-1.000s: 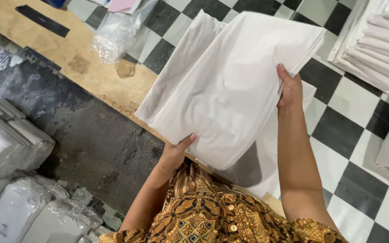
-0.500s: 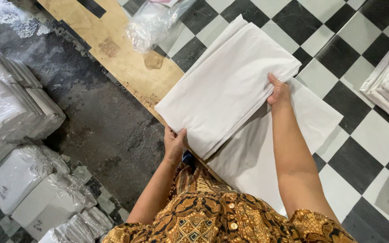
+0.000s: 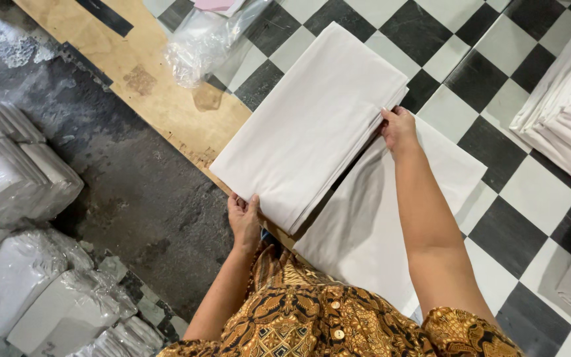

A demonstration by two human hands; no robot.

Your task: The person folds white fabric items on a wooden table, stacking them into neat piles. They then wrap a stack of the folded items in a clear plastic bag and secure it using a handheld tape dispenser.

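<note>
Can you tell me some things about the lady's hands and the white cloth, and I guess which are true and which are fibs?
1. Both hands hold the folded white cloth. True: the left hand grips its near corner, the right hand its side edge.
2. The table top is plain red. False: it has black and white checks.
3. A crumpled clear plastic bag lies beyond the cloth. True.
4. The cloth is rolled into a ball. False: it is folded flat in layers.
5. Another white sheet lies under the held cloth. True.
</note>
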